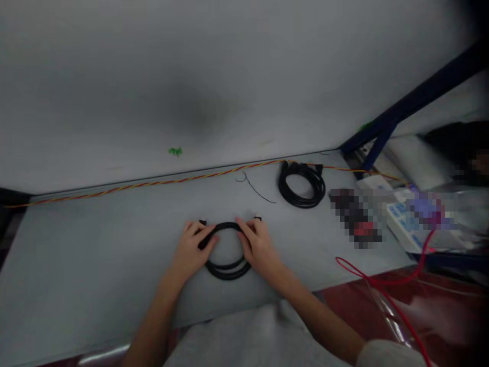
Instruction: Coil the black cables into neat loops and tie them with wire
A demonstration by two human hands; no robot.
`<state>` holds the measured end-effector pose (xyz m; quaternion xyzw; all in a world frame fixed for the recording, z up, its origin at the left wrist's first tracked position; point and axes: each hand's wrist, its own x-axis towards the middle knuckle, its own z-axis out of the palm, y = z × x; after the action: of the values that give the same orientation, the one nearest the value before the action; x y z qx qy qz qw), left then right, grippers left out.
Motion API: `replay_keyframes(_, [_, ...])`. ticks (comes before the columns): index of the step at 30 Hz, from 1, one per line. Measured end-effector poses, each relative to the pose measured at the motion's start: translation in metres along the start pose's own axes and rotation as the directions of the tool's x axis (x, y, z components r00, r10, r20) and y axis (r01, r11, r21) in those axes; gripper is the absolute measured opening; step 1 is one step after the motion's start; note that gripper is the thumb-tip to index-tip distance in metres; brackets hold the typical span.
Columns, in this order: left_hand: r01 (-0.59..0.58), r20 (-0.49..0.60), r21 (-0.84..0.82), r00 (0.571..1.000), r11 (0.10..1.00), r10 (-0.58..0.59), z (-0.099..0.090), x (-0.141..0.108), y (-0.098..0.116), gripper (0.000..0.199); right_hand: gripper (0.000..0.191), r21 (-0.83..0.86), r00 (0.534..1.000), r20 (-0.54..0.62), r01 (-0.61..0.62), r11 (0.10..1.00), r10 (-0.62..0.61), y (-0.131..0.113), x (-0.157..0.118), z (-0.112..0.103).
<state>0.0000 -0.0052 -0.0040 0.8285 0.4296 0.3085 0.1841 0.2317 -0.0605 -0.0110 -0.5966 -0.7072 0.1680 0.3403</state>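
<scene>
A coil of black cable (228,269) lies on the pale grey table (87,255) in front of me. My left hand (190,250) grips the coil's left side, and my right hand (256,244) grips its right side. Small plug ends stick out just beyond my fingertips on both sides. Farther back, a second, larger black cable coil (301,186) lies apart from my hands. A thin black wire (255,187) curls on the table to its left.
A twisted red and yellow wire (153,182) runs along the table's back edge against a grey wall (153,76). Pixelated items (355,216) and a white and blue object (405,224) sit at the right. A red cable (382,281) hangs over the front edge, and a dark blue frame (397,114) rises behind.
</scene>
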Motion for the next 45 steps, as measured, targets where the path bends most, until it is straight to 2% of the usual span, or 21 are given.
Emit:
replay_keyframes(4, [-0.016, 0.030, -0.042, 0.999, 0.999, 0.018, -0.003, 0.003, 0.002, 0.018, 0.031, 0.008, 1.000, -0.004, 0.028, 1.000, -0.028, 0.001, 0.004, 0.002])
replay_keyframes(12, [-0.033, 0.079, -0.060, 0.996, 0.998, 0.038, -0.001, 0.005, 0.001, 0.022, 0.030, 0.014, 0.998, 0.024, 0.050, 0.999, -0.051, 0.005, 0.007, 0.003])
replay_keyframes(18, [0.008, 0.182, -0.090, 0.983, 0.996, 0.009, 0.000, 0.016, 0.001, 0.029, 0.028, -0.022, 0.979, 0.158, 0.133, 0.991, -0.128, 0.008, 0.024, -0.001])
replay_keyframes(21, [0.017, 0.164, -0.054, 0.986, 0.998, -0.008, 0.006, 0.016, 0.006, 0.027, 0.026, -0.025, 0.976, 0.154, 0.162, 0.987, -0.156, 0.010, 0.027, 0.000])
replay_keyframes(24, [0.042, 0.074, -0.013, 0.996, 0.999, -0.041, 0.015, 0.013, 0.012, 0.024, 0.025, -0.018, 0.970, 0.104, 0.223, 0.975, -0.220, 0.008, 0.022, -0.004])
replay_keyframes(26, [0.049, 0.007, -0.006, 0.999, 0.999, -0.049, 0.020, 0.011, 0.016, 0.026, 0.022, -0.010, 0.938, 0.133, 0.324, 0.946, -0.320, 0.004, 0.013, -0.011])
replay_keyframes(28, [0.045, -0.030, -0.006, 0.999, 0.999, -0.045, 0.023, 0.009, 0.018, 0.029, 0.020, 0.021, 0.867, 0.246, 0.442, 0.897, -0.433, -0.001, 0.002, -0.019])
replay_keyframes(30, [0.037, -0.039, -0.010, 0.999, 0.999, -0.038, 0.024, 0.008, 0.019, 0.030, 0.032, 0.040, 0.790, 0.351, 0.524, 0.851, -0.503, -0.005, -0.010, -0.024])
replay_keyframes(31, [0.039, -0.036, -0.012, 0.999, 0.999, -0.039, 0.023, 0.009, 0.019, 0.030, 0.037, 0.031, 0.768, 0.378, 0.547, 0.836, -0.517, -0.006, -0.015, -0.026])
replay_keyframes(33, [0.053, -0.028, -0.016, 0.998, 0.998, -0.053, 0.022, 0.010, 0.020, 0.029, 0.035, -0.008, 0.751, 0.385, 0.584, 0.812, -0.537, -0.006, -0.022, -0.025])
replay_keyframes(35, [0.061, -0.009, -0.012, 0.998, 0.998, -0.061, 0.021, 0.013, 0.022, 0.029, 0.020, -0.026, 0.728, 0.367, 0.630, 0.776, -0.579, -0.005, -0.025, -0.022])
replay_keyframes(37, [0.078, 0.001, 0.007, 0.997, 0.997, -0.078, 0.021, 0.015, 0.027, 0.030, 0.013, -0.009, 0.696, 0.367, 0.666, 0.746, -0.617, -0.003, -0.023, -0.020])
replay_keyframes(42, [0.114, 0.012, 0.139, 0.993, 0.984, -0.116, 0.028, 0.019, 0.044, 0.026, 0.020, 0.104, 0.605, 0.461, 0.690, 0.716, -0.649, 0.000, -0.016, -0.023])
replay_keyframes(45, [0.039, 0.073, 0.190, 0.996, 0.981, -0.054, 0.030, 0.020, 0.048, 0.027, 0.029, 0.129, 0.614, 0.477, 0.659, 0.741, -0.629, -0.001, -0.016, -0.024])
